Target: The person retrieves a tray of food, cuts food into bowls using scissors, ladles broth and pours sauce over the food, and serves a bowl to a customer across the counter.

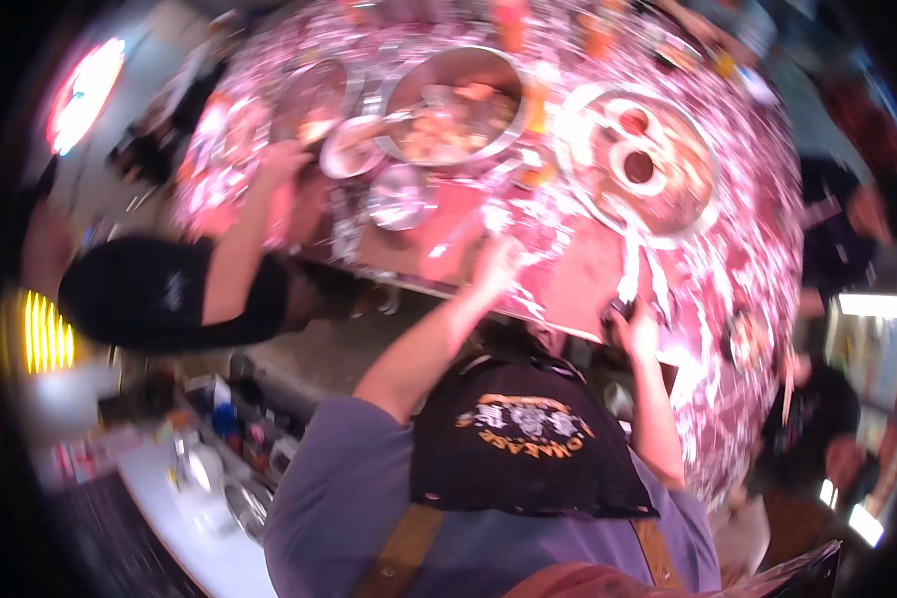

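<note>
Blur softens much of the view. My right hand (637, 329), at the near edge of the table, grips a two-armed metal utensil (631, 273) with dark grips. Its pale arms point away from me; tongs or scissors, I cannot tell which. My left hand (501, 261) is over the reddish tabletop (583, 273), fingers curled. Whether it holds anything is not clear. Beyond the utensil lies a large round tray (710, 176) bearing pale food, a cup of red sauce (632, 122) and a cup of dark sauce (639, 167).
A wide metal pan (522, 119) of food chunks stands ahead, with a metal bowl (398, 198) and a white bowl (353, 158) nearby. A co-worker's arm (235, 254) reaches in from the left. People (815, 404) stand along the right side, near a small dish (751, 340).
</note>
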Demonstrator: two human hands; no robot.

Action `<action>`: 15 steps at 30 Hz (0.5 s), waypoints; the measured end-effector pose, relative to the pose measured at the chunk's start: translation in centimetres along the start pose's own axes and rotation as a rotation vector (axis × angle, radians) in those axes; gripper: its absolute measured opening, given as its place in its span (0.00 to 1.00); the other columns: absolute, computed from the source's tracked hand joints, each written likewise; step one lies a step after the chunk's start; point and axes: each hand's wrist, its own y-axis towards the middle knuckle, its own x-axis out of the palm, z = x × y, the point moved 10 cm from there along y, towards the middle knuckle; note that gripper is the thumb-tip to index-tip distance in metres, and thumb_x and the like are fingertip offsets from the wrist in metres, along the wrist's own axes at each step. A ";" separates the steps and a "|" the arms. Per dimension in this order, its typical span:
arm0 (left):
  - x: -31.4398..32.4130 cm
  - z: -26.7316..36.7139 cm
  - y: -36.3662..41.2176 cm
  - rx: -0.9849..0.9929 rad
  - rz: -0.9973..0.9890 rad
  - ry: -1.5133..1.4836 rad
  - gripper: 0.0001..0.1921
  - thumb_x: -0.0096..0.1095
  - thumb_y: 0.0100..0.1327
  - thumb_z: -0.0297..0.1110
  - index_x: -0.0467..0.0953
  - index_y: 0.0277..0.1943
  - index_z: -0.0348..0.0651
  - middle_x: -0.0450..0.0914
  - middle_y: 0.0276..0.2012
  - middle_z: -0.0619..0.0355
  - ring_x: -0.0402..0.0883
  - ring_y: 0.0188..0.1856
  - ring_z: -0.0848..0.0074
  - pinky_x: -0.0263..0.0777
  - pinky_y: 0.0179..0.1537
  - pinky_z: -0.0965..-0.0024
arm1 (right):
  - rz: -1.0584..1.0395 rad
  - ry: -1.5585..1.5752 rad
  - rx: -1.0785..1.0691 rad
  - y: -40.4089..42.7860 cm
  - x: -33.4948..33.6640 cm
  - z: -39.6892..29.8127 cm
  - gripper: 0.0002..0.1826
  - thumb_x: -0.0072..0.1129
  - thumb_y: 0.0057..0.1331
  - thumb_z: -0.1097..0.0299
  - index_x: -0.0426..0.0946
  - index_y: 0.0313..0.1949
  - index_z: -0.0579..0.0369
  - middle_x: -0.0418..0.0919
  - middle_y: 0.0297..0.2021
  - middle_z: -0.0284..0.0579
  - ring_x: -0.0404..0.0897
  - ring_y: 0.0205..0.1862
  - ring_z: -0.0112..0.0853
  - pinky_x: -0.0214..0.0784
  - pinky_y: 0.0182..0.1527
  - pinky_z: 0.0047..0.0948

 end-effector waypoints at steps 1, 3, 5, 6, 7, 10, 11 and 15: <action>-0.2 4.1 -2.5 0.277 -0.009 0.225 0.04 0.60 0.57 0.28 0.75 0.30 0.39 0.76 0.28 0.51 0.76 0.31 0.61 0.69 0.34 0.61 | -0.026 0.042 0.038 -0.3 -1.2 -1.3 0.31 0.68 0.52 0.58 0.72 0.51 0.65 0.79 0.38 0.57 0.79 0.42 0.47 0.71 0.45 0.42; -1.2 4.7 -6.7 0.253 -0.074 0.159 0.05 0.60 0.59 0.29 0.73 0.31 0.38 0.72 0.27 0.50 0.74 0.29 0.59 0.69 0.33 0.64 | 0.049 0.033 0.028 -0.2 -1.7 -0.1 0.26 0.67 0.54 0.61 0.73 0.48 0.66 0.79 0.37 0.56 0.79 0.41 0.46 0.71 0.44 0.41; -3.3 2.7 -10.9 0.168 -0.092 0.132 0.06 0.60 0.59 0.30 0.73 0.32 0.38 0.72 0.28 0.51 0.75 0.30 0.60 0.69 0.33 0.66 | 0.085 0.278 0.036 0.2 -1.8 1.2 0.23 0.66 0.55 0.61 0.74 0.45 0.63 0.79 0.37 0.56 0.78 0.42 0.47 0.70 0.45 0.44; -5.0 1.1 -12.9 0.126 -0.054 0.168 0.06 0.60 0.60 0.31 0.74 0.33 0.38 0.73 0.29 0.52 0.76 0.31 0.61 0.70 0.34 0.67 | 0.120 0.257 0.002 0.3 -2.8 0.9 0.22 0.64 0.56 0.63 0.73 0.47 0.63 0.78 0.37 0.55 0.78 0.42 0.48 0.69 0.46 0.43; -7.0 0.1 -15.0 0.038 0.006 0.194 0.06 0.60 0.60 0.32 0.74 0.33 0.38 0.74 0.30 0.52 0.77 0.32 0.61 0.71 0.35 0.67 | 0.163 0.235 -0.027 0.2 -4.1 0.8 0.22 0.63 0.57 0.64 0.73 0.48 0.62 0.78 0.37 0.55 0.77 0.42 0.48 0.69 0.47 0.42; -12.8 -2.7 -20.7 -0.189 0.138 0.334 0.07 0.58 0.61 0.35 0.77 0.35 0.41 0.77 0.34 0.53 0.78 0.37 0.58 0.72 0.38 0.63 | 0.250 -0.011 -0.066 -0.1 -5.3 4.4 0.22 0.61 0.57 0.66 0.71 0.49 0.62 0.76 0.41 0.57 0.76 0.44 0.50 0.67 0.49 0.42; -14.2 -4.6 -22.6 -0.191 0.195 0.336 0.07 0.58 0.60 0.35 0.77 0.35 0.42 0.77 0.35 0.53 0.78 0.37 0.58 0.72 0.38 0.63 | 0.263 0.008 -0.093 0.1 -5.0 5.6 0.22 0.61 0.57 0.66 0.71 0.49 0.63 0.75 0.42 0.58 0.75 0.44 0.50 0.67 0.49 0.43; -18.8 -11.0 -31.4 -0.387 0.418 0.389 0.07 0.58 0.61 0.36 0.75 0.35 0.42 0.76 0.33 0.50 0.77 0.35 0.55 0.72 0.36 0.60 | 0.034 -0.090 -0.080 2.6 -3.8 8.8 0.21 0.66 0.52 0.66 0.72 0.41 0.65 0.77 0.38 0.59 0.76 0.42 0.52 0.67 0.47 0.44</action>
